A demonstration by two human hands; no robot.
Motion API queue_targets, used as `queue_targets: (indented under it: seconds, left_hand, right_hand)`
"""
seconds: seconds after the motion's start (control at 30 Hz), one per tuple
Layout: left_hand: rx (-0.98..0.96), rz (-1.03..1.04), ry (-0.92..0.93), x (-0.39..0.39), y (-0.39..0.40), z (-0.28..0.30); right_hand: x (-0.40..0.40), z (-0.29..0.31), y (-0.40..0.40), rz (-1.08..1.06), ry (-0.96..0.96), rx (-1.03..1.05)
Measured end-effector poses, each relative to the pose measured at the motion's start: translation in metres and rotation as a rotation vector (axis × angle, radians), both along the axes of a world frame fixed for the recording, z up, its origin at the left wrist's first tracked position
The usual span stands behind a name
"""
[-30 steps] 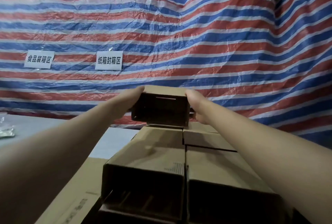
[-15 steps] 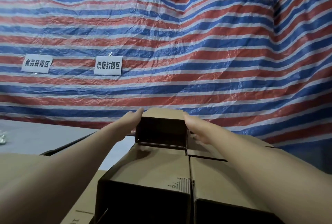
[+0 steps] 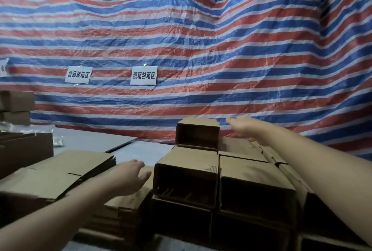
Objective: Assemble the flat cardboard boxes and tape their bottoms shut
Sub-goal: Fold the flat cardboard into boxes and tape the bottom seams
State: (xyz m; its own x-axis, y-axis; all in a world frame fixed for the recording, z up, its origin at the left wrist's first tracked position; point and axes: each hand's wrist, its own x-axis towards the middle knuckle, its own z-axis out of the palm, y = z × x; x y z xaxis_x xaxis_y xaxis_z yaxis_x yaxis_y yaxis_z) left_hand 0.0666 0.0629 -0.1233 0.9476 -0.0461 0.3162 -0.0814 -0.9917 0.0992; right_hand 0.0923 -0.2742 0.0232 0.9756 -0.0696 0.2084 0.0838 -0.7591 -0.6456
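Observation:
A small assembled cardboard box [image 3: 197, 134] lies on its side, open end toward me, on top of the far end of a stack of assembled boxes [image 3: 187, 182]. My right hand [image 3: 241, 127] hovers just right of it, fingers straight, not touching. My left hand [image 3: 128, 176] is lower and nearer, fingers relaxed, holding nothing, above a pile of flat cardboard boxes [image 3: 60, 172] to the left of the stack.
A red, white and blue striped tarp [image 3: 201, 59] hangs behind with two white paper signs [image 3: 143, 75]. A grey table surface [image 3: 90, 142] lies beyond the flat pile. More cardboard boxes [image 3: 17, 107] stand at the far left edge.
Both hands have let go of the small box, which now rests on the stack. My left hand has drawn back and down toward the flat pile; the right has moved slightly away.

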Motion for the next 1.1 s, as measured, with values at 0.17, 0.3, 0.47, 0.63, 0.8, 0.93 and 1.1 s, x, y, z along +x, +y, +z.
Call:
queue_targets:
  seconds: [0.17,0.3,0.47,0.63,0.8,0.93,1.1]
  left_hand:
    - [0.038,0.017,0.198,-0.043,0.006,-0.054]
    - [0.164,0.096,0.218,-0.061,0.005,-0.073]
    - [0.217,0.112,0.105,-0.074,-0.005,-0.076]
    - [0.207,0.116,-0.006,-0.079,-0.011,-0.071]
    - [-0.023,0.073,-0.362,-0.084,-0.007,-0.031]
    - [-0.290,0.046,-0.644,-0.091,-0.009,0.019]
    - [-0.345,-0.076,-0.901,-0.115,-0.040,0.078]
  right_hand:
    - [-0.050,-0.006,0.008,0.039,0.023,-0.059]
    - [-0.080,-0.014,0.009,0.125,0.019,-0.144]
    - [-0.105,-0.019,0.004,0.145,0.018,-0.160]
    - [-0.113,-0.023,-0.003,0.128,-0.001,-0.166]
    - [-0.112,-0.026,-0.010,0.138,-0.008,-0.139]
    - [-0.113,-0.024,-0.007,0.147,-0.016,-0.117]
    - [-0.120,-0.003,-0.001,0.179,-0.079,-0.055]
